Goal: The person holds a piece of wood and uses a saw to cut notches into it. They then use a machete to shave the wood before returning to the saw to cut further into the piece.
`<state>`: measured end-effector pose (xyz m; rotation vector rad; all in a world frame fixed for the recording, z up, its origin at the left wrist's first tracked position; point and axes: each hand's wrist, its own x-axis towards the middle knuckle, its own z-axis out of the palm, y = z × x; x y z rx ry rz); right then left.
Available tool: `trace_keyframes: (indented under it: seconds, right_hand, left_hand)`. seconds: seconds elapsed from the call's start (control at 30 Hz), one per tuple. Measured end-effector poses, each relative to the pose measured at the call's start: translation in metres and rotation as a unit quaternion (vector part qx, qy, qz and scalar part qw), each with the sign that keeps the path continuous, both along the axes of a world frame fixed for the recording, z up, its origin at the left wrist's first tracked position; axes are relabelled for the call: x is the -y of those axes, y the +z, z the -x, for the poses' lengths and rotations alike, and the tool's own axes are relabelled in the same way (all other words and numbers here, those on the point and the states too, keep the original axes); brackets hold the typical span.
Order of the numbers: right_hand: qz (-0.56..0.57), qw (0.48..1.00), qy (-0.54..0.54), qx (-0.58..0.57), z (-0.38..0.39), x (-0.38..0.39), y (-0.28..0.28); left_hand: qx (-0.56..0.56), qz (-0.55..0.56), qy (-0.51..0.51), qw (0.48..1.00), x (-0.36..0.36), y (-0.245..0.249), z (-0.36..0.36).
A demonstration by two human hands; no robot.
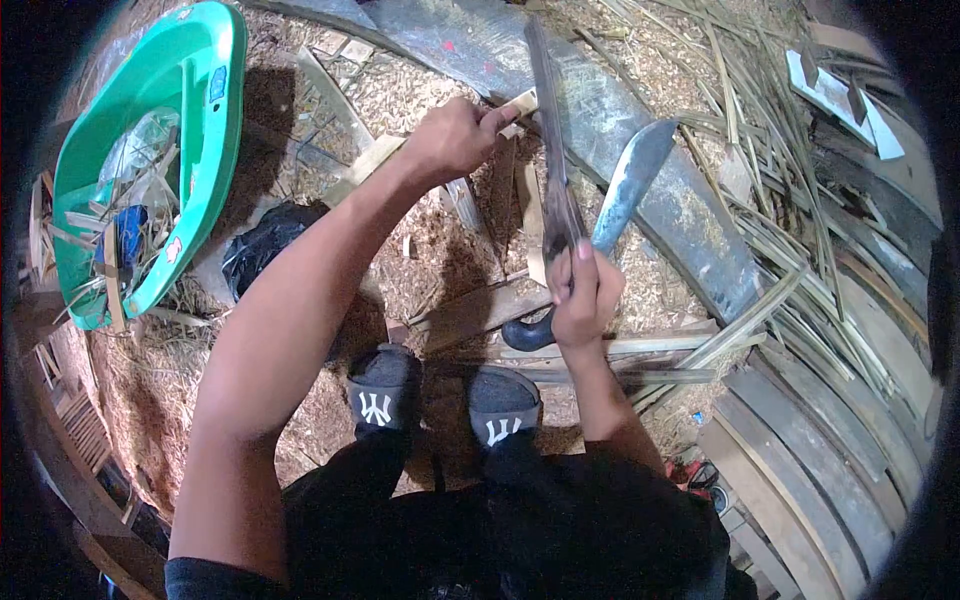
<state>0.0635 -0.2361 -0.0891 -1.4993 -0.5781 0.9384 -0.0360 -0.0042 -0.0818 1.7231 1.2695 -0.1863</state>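
Two grips: left hand point(455, 135) pinches pale wooden block point(520, 103), upper centre; right hand point(585, 290) clamps long dark bamboo strip point(548, 130) plus curved grey machete point(630, 180). I reckon strip stiff, splintery; hold low.

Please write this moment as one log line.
left hand: shut on wood piece | right hand: shut on knife, beside bamboo strip | green tub: far left
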Motion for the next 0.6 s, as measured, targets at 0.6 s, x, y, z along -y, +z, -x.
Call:
trace_keyframes:
  seconds: [0.6]
  right_hand:
    - [0.063,0.997,0.023,0.025,-0.035,0.003,0.026]
  left_hand:
    - [0.052,-0.1,-0.035,0.993,0.001,-0.023,0.006]
